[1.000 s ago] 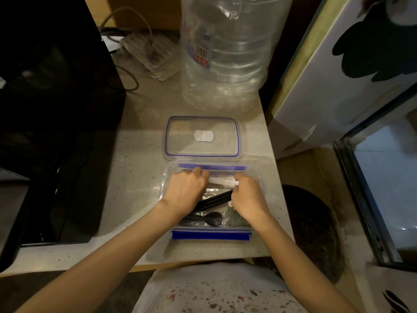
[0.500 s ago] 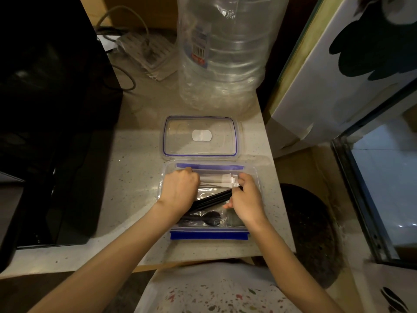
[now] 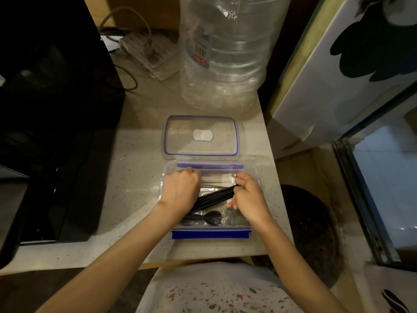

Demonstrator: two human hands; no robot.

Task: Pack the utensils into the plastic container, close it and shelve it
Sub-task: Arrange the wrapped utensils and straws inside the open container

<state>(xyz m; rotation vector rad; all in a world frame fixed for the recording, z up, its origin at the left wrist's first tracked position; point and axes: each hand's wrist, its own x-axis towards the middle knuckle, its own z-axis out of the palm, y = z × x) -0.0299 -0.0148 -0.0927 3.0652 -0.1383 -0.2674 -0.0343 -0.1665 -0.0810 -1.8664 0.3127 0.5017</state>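
Observation:
A clear plastic container (image 3: 211, 234) with blue clips sits open near the counter's front edge. Its clear lid (image 3: 200, 136) lies flat on the counter just behind it. Both hands are inside the container. My left hand (image 3: 181, 190) covers the left end of a bundle of black chopsticks (image 3: 215, 196), fingers curled. My right hand (image 3: 247, 198) pinches the bundle's right end. A black spoon (image 3: 208, 218) lies at the bottom near the front wall, beside a small clear packet (image 3: 235, 220). A white wrapped item (image 3: 220, 179) lies along the back wall.
A large clear water jug (image 3: 225, 55) stands behind the lid. A black appliance (image 3: 52, 109) fills the left side. A power strip (image 3: 149, 55) with cables lies at the back. A white board (image 3: 352, 71) leans on the right, past the counter's edge, with a dark round mat (image 3: 309, 233) below.
My left hand has slid a little left and back along the chopsticks. My right hand has shifted to pinch the bundle's right end. The container stays put.

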